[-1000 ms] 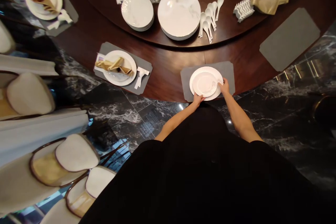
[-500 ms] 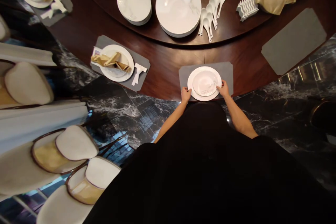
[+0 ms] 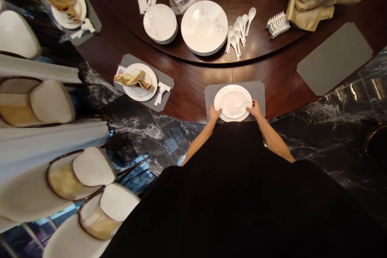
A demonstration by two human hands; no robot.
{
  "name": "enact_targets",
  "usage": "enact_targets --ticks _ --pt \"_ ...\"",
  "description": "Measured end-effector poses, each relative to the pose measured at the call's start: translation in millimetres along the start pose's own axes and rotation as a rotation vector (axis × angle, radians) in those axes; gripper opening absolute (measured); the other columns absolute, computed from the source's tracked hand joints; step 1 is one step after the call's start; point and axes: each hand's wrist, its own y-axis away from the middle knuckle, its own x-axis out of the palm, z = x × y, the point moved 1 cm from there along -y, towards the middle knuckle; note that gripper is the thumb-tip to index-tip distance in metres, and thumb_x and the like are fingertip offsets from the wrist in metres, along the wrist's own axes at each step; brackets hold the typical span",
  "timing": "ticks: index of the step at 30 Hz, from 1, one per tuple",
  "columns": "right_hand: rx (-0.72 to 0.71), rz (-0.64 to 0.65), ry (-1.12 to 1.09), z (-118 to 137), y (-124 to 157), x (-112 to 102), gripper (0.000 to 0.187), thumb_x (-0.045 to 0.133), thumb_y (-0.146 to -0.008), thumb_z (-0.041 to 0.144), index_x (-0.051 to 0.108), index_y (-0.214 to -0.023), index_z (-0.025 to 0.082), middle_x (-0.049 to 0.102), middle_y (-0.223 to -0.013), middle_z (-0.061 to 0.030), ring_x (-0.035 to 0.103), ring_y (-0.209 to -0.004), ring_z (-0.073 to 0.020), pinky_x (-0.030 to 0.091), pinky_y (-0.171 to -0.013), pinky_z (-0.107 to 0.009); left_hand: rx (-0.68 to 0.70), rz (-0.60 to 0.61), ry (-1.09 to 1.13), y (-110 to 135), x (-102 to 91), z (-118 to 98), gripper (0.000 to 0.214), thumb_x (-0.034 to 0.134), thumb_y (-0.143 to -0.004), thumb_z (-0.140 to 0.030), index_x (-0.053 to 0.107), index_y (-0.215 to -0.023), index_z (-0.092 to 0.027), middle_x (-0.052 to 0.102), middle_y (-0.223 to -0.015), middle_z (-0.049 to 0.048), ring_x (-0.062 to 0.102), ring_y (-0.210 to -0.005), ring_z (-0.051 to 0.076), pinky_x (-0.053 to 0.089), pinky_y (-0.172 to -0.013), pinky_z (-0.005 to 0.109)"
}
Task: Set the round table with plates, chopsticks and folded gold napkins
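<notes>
On a grey placemat (image 3: pixel 235 101) at the near table edge, a small white plate (image 3: pixel 233 104) with a faint marble pattern lies on a larger white plate (image 3: pixel 232 109). My left hand (image 3: pixel 215 113) grips the near left rim of the stack. My right hand (image 3: pixel 254 109) holds the near right rim, fingertips on the small plate. Both forearms are bare and reach out from a black garment.
A turntable (image 3: pixel 260 50) holds white plate stacks, white spoons, a plastic bag, a phone and gold cloth. Further placemats lie left and right, one with a plate setting and gold napkin. Cushioned chairs stand at left, above a black marble floor.
My left hand has slid from the near rim out to the left side of the plates. The small plate now sits more centred on the larger one, and the view has shifted.
</notes>
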Motion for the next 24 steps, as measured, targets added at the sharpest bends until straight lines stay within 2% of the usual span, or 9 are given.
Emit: enact_targets --ticks 7,14,20,24 --pt "-0.023 -0.015 0.030 7.3 -7.7 -7.9 0.081 0.087 -0.059 0.029 0.058 -0.134 0.022 0.072 -0.123 -0.0081 0.072 -0.113 -0.0309 0.059 -0.117 -0.061 0.028 -0.011 0.066 -6.0 1.2 -11.5 0.045 0.088 -0.093 -0.027 0.066 -0.131 -0.017 0.078 -0.140 0.0220 0.073 -0.132 0.034 0.052 -0.114 0.038" --pt "-0.018 -0.044 0.043 7.4 -6.5 -6.4 0.081 0.089 -0.059 0.027 0.058 -0.133 0.022 0.072 -0.123 -0.0084 0.071 -0.111 -0.0303 0.058 -0.117 -0.060 0.020 0.015 0.076 -8.6 -2.4 -8.1 0.043 0.087 -0.093 -0.026 0.068 -0.131 -0.017 0.082 -0.125 0.0166 0.076 -0.122 0.029 0.054 -0.111 0.038" --pt "0.004 -0.054 0.043 12.8 3.1 -12.6 0.077 0.091 -0.058 0.026 0.058 -0.128 0.023 0.074 -0.116 -0.0066 0.071 -0.105 -0.0296 0.058 -0.116 -0.060 0.024 0.032 0.084 -4.6 -0.5 -6.8 0.044 0.087 -0.094 -0.026 0.069 -0.133 -0.015 0.082 -0.127 0.0186 0.077 -0.123 0.030 0.055 -0.110 0.037" --pt "0.042 -0.045 0.034 23.8 11.2 -17.8 0.073 0.093 -0.059 0.030 0.059 -0.122 0.024 0.075 -0.111 -0.0059 0.074 -0.105 -0.0308 0.059 -0.115 -0.062 0.026 0.049 0.140 -0.2 -2.2 -6.0 0.034 0.082 -0.100 -0.028 0.071 -0.130 -0.015 0.083 -0.125 0.0185 0.078 -0.117 0.028 0.056 -0.104 0.035"
